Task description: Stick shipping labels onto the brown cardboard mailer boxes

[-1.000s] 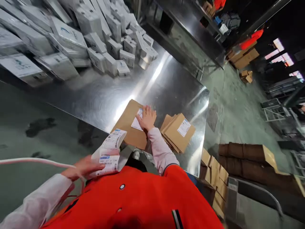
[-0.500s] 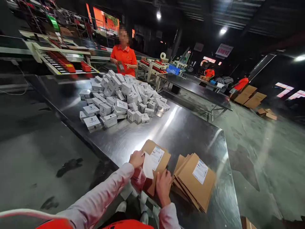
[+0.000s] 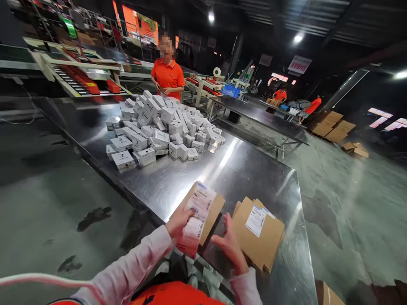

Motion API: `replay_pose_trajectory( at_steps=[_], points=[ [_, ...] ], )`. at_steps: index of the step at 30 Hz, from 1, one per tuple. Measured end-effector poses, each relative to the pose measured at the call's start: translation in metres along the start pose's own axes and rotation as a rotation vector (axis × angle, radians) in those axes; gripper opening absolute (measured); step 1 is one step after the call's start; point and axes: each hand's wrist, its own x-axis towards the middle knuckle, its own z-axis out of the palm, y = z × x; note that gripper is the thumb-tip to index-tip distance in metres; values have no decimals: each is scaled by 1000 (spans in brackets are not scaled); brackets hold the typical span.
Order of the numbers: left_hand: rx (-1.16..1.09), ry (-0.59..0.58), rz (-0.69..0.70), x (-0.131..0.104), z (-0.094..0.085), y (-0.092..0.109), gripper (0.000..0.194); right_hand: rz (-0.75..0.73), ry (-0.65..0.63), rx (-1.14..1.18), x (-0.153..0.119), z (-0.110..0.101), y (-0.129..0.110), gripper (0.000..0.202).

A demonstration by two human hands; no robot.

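Observation:
My left hand [image 3: 180, 221] is closed on the near left edge of a strip of printed shipping labels [image 3: 201, 202], its thumb on top. The strip lies across flat brown cardboard [image 3: 213, 212] near the table's front edge. My right hand [image 3: 231, 245] is open and seems empty, thumb and fingers apart, between that cardboard and a second stack of flat cardboard mailers [image 3: 265, 237]. On the second stack's top piece is a white shipping label [image 3: 255, 220]. Part of another label shows from beneath the top piece.
A heap of small white boxes [image 3: 160, 137] covers the far part of the metal table [image 3: 251, 178]. Behind it stands a person in an orange shirt [image 3: 168, 76], beside a roller conveyor [image 3: 68, 76]. Cardboard cartons [image 3: 330, 125] lie on the floor at right.
My right hand has left the left cardboard and opened to the right. Another labelled mailer now tops the right stack. The label strip, lifted and curled before, now lies flatter under my left hand.

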Motion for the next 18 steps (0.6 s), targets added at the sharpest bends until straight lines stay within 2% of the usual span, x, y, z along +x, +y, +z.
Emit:
replay_pose_trajectory(
  at_steps=[1, 3, 4, 6, 8, 10, 13, 15, 18],
  points=[
    [12, -9, -13, -7, -1, -5, 28, 33, -64, 170, -5, 26, -17, 72],
    [57, -44, 16, -20, -7, -9, 35, 170, -43, 418, -14, 68, -44, 60],
    [80, -55, 63, -24, -12, -8, 40, 219, -32, 503, -18, 81, -52, 56],
    [97, -60, 167, -29, -23, -2, 50, 250, -96, 581, -24, 92, -59, 47],
    [92, -56, 197, -30, -30, 2, 52, 226, -194, 560, -24, 87, -57, 39],
    [97, -58, 155, -29, -31, 1, 51, 199, -215, 493, -17, 72, -56, 39],
    [145, -29, 118, -33, -20, -8, 53, 109, -218, 326, -3, 46, -63, 23],
    [180, 26, 121, -37, -10, -15, 55, 70, -288, 187, 4, 34, -69, 18],
    [247, 157, 149, -36, 3, -24, 58, 149, -351, 79, 12, 32, -66, 13]
  ],
)
